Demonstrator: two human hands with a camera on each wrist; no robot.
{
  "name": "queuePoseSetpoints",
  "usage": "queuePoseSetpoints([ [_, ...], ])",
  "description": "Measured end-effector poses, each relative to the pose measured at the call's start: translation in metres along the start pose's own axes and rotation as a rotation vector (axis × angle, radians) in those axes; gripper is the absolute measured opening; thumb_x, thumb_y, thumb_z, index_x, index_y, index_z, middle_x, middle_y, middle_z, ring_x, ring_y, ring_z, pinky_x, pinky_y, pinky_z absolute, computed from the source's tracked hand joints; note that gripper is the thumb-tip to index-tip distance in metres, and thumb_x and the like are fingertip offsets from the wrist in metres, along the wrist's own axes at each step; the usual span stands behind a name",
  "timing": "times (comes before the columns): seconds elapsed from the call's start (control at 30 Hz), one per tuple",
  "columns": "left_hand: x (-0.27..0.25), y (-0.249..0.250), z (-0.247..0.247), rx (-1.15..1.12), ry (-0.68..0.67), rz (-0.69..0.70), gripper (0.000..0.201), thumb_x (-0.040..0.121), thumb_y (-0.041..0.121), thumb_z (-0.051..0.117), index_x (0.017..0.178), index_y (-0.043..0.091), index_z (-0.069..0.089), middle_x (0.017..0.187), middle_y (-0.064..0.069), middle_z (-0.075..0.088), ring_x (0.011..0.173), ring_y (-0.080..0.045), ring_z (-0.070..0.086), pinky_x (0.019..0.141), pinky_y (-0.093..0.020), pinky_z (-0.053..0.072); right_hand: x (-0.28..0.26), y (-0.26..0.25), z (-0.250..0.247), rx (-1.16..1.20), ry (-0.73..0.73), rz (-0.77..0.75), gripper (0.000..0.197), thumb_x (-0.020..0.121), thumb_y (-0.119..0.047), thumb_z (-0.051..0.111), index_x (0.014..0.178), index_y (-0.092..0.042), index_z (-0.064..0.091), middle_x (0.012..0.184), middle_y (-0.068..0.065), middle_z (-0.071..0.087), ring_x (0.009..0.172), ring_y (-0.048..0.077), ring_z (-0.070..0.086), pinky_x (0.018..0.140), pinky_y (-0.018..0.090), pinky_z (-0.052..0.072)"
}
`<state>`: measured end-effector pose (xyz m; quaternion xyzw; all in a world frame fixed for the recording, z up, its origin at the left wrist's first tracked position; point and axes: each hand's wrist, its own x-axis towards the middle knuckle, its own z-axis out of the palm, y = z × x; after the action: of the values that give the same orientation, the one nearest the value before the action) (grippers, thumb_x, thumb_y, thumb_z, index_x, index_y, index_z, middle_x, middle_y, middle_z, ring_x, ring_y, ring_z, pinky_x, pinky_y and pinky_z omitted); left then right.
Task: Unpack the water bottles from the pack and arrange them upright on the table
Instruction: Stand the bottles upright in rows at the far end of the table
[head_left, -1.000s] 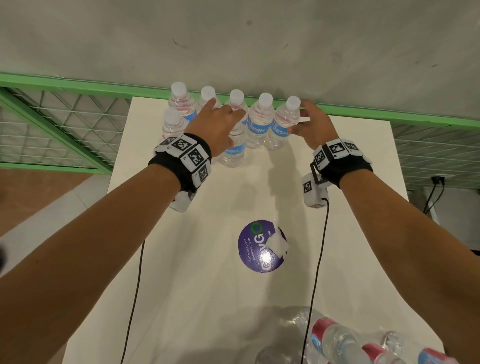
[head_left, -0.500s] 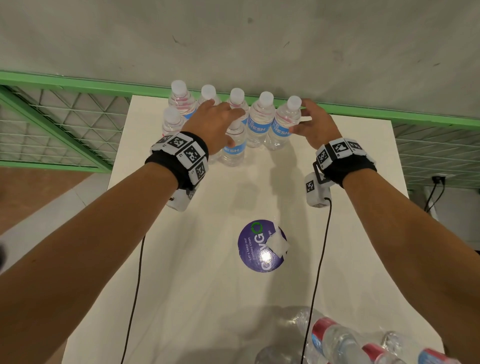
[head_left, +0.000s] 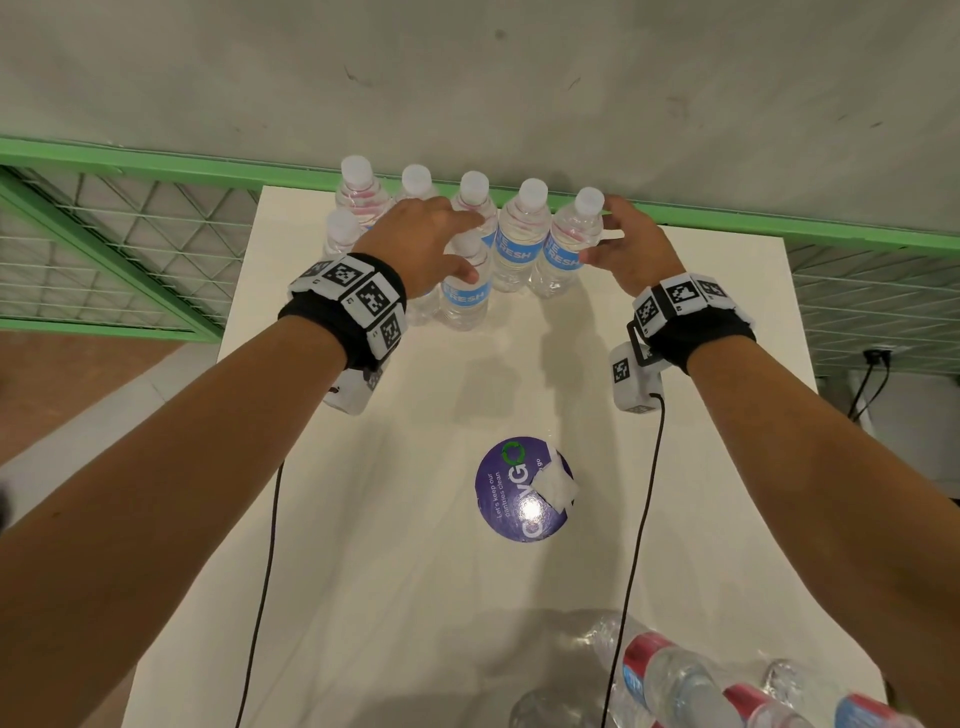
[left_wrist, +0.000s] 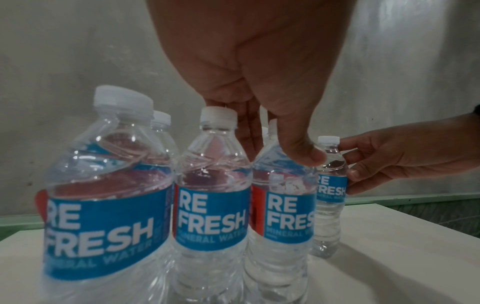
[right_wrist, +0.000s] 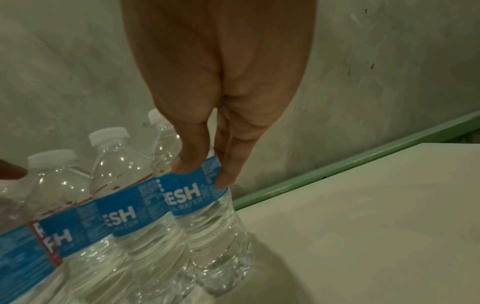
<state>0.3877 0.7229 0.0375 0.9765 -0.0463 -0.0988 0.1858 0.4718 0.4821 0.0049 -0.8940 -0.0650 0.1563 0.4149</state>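
Observation:
Several clear water bottles with blue labels stand upright in two rows at the far end of the white table (head_left: 415, 571). My left hand (head_left: 470, 248) reaches over the front row. Its thumb and fingers grip the top of a front-row bottle (head_left: 464, 301), whose cap is hidden in the head view; the left wrist view shows that bottle (left_wrist: 285, 205) too. My right hand (head_left: 597, 234) pinches the rightmost back-row bottle (head_left: 563, 260) at its label between thumb and fingers (right_wrist: 228, 176). The opened plastic pack (head_left: 675, 680), with bottles lying in it, sits at the near edge.
A round purple sticker (head_left: 511, 499) lies mid-table. A green rail (head_left: 156, 166) and a grey wall run just behind the bottles, and green mesh flanks the table. Two black cables (head_left: 639, 545) hang from my wrists across the tabletop.
My left wrist has drifted slightly to the left. Both hands stay on their bottles and the bottles stand as before.

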Motion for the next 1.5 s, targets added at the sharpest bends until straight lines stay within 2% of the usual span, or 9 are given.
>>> queuePoseSetpoints([
  [0.53, 0.001, -0.004, 0.001, 0.038, 0.008, 0.053, 0.063, 0.083, 0.028, 0.067, 0.139, 0.018, 0.041, 0.123, -0.016, 0.056, 0.113, -0.035, 0.049, 0.098, -0.043, 0.036, 0.001, -0.001, 0.001, -0.015, 0.017, 0.010, 0.063, 0.077, -0.001, 0.070, 0.132, -0.021, 0.047, 0.123, 0.007, 0.061, 0.100, 0.026, 0.065, 0.096, 0.039, 0.048],
  [0.77, -0.001, -0.005, 0.002, 0.060, 0.017, 0.077, 0.066, 0.085, 0.028, 0.066, 0.143, 0.019, 0.035, 0.123, -0.017, 0.055, 0.115, -0.035, 0.046, 0.101, -0.043, 0.032, -0.001, 0.001, 0.002, 0.026, -0.018, -0.006, 0.066, 0.076, -0.001, 0.070, 0.134, -0.020, 0.046, 0.127, 0.007, 0.059, 0.107, 0.025, 0.062, 0.101, 0.047, 0.046],
  [0.97, -0.021, -0.005, 0.009, 0.031, 0.154, 0.188, 0.077, 0.082, 0.029, 0.068, 0.146, 0.016, 0.027, 0.138, -0.014, 0.043, 0.130, -0.035, 0.036, 0.117, -0.048, 0.013, -0.025, -0.004, -0.011, -0.052, -0.023, 0.171, 0.095, 0.080, -0.026, 0.073, 0.151, -0.021, 0.010, 0.155, 0.006, 0.027, 0.135, 0.023, 0.039, 0.112, 0.041, 0.033],
  [1.03, -0.037, 0.001, 0.011, 0.022, 0.251, 0.236, 0.071, 0.082, 0.022, 0.068, 0.143, 0.010, 0.034, 0.135, -0.019, 0.044, 0.131, -0.037, 0.037, 0.115, -0.051, 0.015, -0.043, -0.009, -0.018, -0.024, 0.002, 0.168, 0.090, 0.081, -0.031, 0.072, 0.150, -0.020, 0.016, 0.153, 0.006, 0.030, 0.135, 0.022, 0.039, 0.112, 0.041, 0.033],
  [1.17, -0.081, 0.019, 0.023, 0.060, 0.350, 0.298, 0.048, 0.084, 0.012, 0.062, 0.129, 0.003, 0.050, 0.130, -0.024, 0.050, 0.132, -0.045, 0.036, 0.109, -0.059, 0.023, -0.101, -0.037, -0.027, 0.133, -0.014, 0.099, 0.064, 0.081, -0.025, 0.072, 0.137, -0.016, 0.043, 0.136, 0.007, 0.046, 0.117, 0.019, 0.054, 0.103, 0.042, 0.045],
  [1.27, -0.131, 0.038, 0.041, 0.074, 0.292, 0.380, 0.030, 0.085, 0.014, 0.052, 0.112, 0.005, 0.061, 0.123, -0.023, 0.056, 0.125, -0.045, 0.045, 0.101, -0.057, 0.035, -0.161, -0.071, -0.026, 0.243, -0.091, 0.028, 0.041, 0.083, -0.015, 0.070, 0.122, -0.011, 0.055, 0.116, 0.004, 0.053, 0.116, 0.022, 0.055, 0.094, 0.041, 0.053],
  [1.37, -0.196, 0.059, 0.070, 0.037, 0.138, 0.509, 0.034, 0.081, 0.017, 0.039, 0.096, 0.009, 0.068, 0.112, -0.018, 0.064, 0.106, -0.040, 0.061, 0.090, -0.046, 0.048, -0.227, -0.102, -0.024, 0.366, -0.188, -0.015, 0.032, 0.084, -0.008, 0.067, 0.115, -0.011, 0.058, 0.109, 0.002, 0.056, 0.108, 0.021, 0.058, 0.089, 0.034, 0.055],
  [1.43, -0.241, 0.070, 0.089, 0.002, 0.014, 0.588, 0.035, 0.077, 0.012, 0.037, 0.094, 0.014, 0.067, 0.111, -0.012, 0.065, 0.094, -0.033, 0.066, 0.083, -0.037, 0.053, -0.269, -0.117, -0.023, 0.409, -0.231, -0.049, 0.031, 0.085, -0.006, 0.066, 0.115, -0.010, 0.059, 0.112, 0.007, 0.057, 0.104, 0.021, 0.061, 0.089, 0.033, 0.056],
  [1.5, -0.284, 0.080, 0.101, 0.006, -0.231, 0.591, 0.041, 0.078, 0.007, 0.035, 0.104, 0.020, 0.063, 0.123, -0.006, 0.058, 0.101, -0.029, 0.063, 0.088, -0.033, 0.052, -0.310, -0.127, -0.021, 0.454, -0.254, -0.085, 0.028, 0.086, -0.005, 0.065, 0.113, -0.010, 0.060, 0.115, 0.013, 0.058, 0.101, 0.024, 0.064, 0.088, 0.033, 0.056],
])
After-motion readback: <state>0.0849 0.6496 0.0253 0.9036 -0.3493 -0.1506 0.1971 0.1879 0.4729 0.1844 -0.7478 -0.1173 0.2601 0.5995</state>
